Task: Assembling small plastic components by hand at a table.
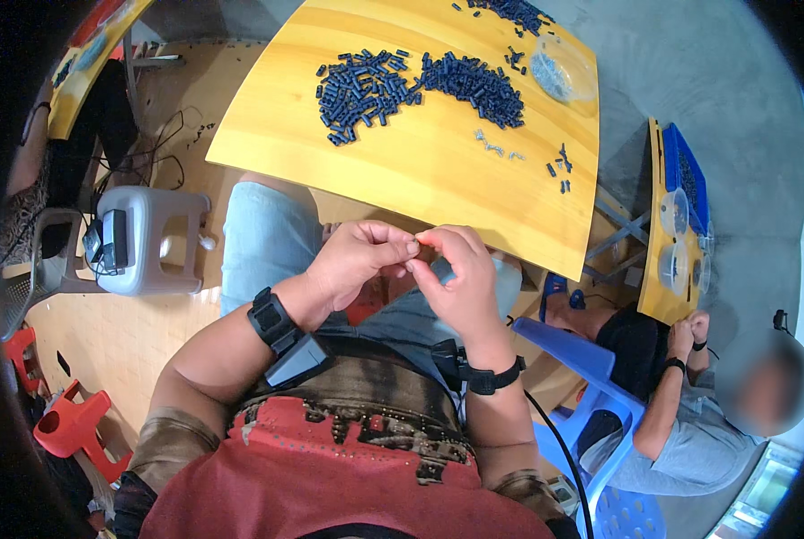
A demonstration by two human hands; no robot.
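Observation:
Just off the near edge of the yellow table [366, 171], my left hand [359, 259] and my right hand [460, 274] meet at the fingertips above my lap. Both are closed in a pinch, thumb against fingers. Whatever lies between them is too small and too covered by the fingers to name. Beyond them on the tabletop lie two adjoining heaps of short black cylindrical pieces, a left heap [361, 94] and a right heap [474, 88]. Closer to my right hand are some small clear or silvery pieces [499, 148] and several loose black pieces [561, 167].
A round clear tub [559, 74] of small pieces stands at the table's far right, near another black heap [512, 11]. To the left is a grey stool [146, 238] with a black device. A person [689, 422] sits on a blue chair [590, 359] at right. A cable [559, 440] passes my right arm.

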